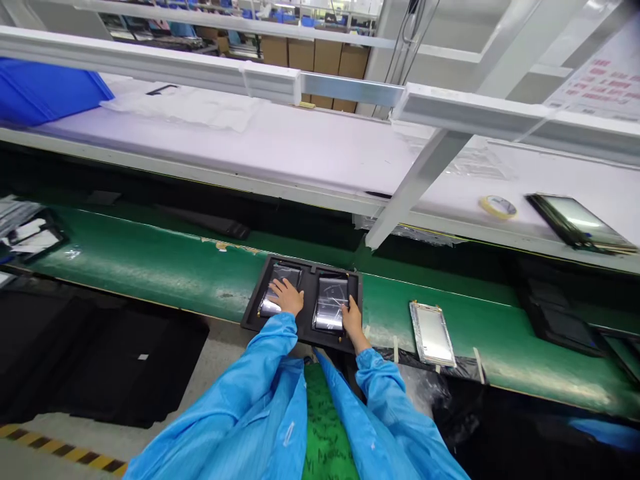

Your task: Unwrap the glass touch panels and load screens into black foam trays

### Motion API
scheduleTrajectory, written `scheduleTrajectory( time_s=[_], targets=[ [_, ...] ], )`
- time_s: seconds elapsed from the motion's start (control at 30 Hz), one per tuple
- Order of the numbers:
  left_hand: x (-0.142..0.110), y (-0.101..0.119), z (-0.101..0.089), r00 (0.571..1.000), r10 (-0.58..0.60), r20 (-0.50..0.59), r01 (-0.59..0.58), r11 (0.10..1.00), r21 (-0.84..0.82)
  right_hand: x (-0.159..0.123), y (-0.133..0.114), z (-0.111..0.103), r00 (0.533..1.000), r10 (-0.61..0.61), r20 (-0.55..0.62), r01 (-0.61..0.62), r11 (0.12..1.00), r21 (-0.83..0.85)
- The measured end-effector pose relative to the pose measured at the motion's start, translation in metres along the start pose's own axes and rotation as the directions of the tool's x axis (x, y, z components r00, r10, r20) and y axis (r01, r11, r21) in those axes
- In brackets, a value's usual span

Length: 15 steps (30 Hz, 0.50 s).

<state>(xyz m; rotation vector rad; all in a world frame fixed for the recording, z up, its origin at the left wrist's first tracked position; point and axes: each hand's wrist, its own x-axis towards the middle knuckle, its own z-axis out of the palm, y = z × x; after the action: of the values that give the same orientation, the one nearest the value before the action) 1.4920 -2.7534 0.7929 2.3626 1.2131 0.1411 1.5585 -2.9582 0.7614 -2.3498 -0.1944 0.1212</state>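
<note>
A black two-compartment tray (309,293) lies on the green conveyor belt in front of me, with a glossy film-covered screen panel in each recess. My left hand (287,297) rests on the left screen panel (271,305), palm down with its fingers spread. At the right screen panel (331,301), my right hand (353,321) reaches over the tray's rim. Its thumb and fingers close on the panel's right edge; the fingertips are partly hidden. To the right, a silver-white panel (433,335) lies apart on the belt.
Above the belt runs a white shelf (310,147) carrying a tape roll (499,207), stacked panels (580,220) and a blue bin (47,92). A slanted white post (417,183) comes down behind the belt. More black trays (563,317) lie at right; black sheets (100,360) are at lower left.
</note>
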Motion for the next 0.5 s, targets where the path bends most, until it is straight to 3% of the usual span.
scheduleTrajectory(
  time_s=[0.17, 0.3, 0.4, 0.5],
  targets=[
    [0.009, -0.018, -0.011, 0.997, 0.058, 0.041, -0.05, 0.98, -0.194, -0.015, -0.006, 0.006, 0.997, -0.056, 0.057, 0.071, 0.947, -0.313],
    [0.045, -0.052, -0.046, 0.997, 0.077, 0.021, -0.059, 0.888, -0.455, -0.017, -0.019, 0.017, 0.986, -0.147, 0.077, 0.164, 0.94, -0.298],
    [0.096, -0.098, -0.083, 0.998, -0.052, -0.019, 0.028, 0.763, -0.646, 0.006, -0.059, 0.032, 0.953, -0.292, 0.078, 0.299, 0.949, -0.099],
    [0.166, -0.149, -0.122, 0.965, -0.259, 0.028, 0.179, 0.582, -0.793, 0.053, -0.134, 0.062, 0.926, -0.367, 0.087, 0.352, 0.924, 0.146]
  ],
)
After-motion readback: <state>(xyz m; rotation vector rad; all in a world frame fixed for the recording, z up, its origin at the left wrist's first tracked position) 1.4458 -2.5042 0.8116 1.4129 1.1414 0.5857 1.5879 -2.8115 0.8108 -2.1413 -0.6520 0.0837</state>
